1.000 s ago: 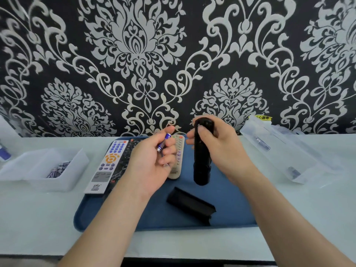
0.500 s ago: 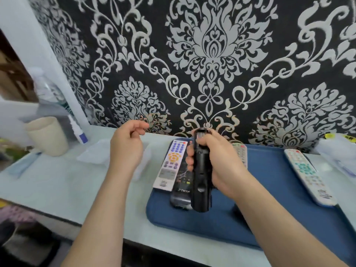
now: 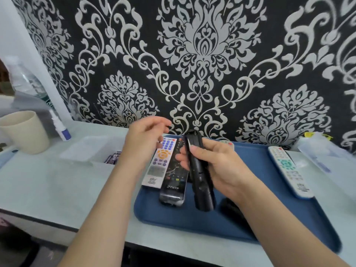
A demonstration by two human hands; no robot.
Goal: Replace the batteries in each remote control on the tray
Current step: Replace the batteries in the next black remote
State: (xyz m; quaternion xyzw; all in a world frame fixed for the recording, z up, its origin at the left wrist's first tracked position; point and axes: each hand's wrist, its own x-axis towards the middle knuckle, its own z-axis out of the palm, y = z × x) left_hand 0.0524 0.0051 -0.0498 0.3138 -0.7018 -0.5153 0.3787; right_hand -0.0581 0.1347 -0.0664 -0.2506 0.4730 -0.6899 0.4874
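Note:
My right hand (image 3: 221,166) grips a black remote (image 3: 201,182) above the blue tray (image 3: 269,218), tilted, with its open battery bay at the top end facing me. Hovering just left of it over the tray's far-left corner, my left hand (image 3: 142,141) has loosely curled, blurred fingers and no battery showing in it. A white remote with orange buttons (image 3: 160,164) and a black remote (image 3: 174,182) lie side by side on the tray. Another white remote (image 3: 289,170) lies at the tray's right edge. The black battery cover (image 3: 228,206) lies partly hidden behind my right wrist.
A clear bin (image 3: 90,149) holding several batteries (image 3: 112,158) stands left of the tray. Further left are a beige cup (image 3: 25,132) and a small white bottle (image 3: 61,128). A clear plastic box (image 3: 323,151) sits at the right. The table's front edge runs close below the tray.
My left hand carried a battery left toward the clear bin and has come back over the tray without it. My head turned left. The right hand kept its grip on the black remote.

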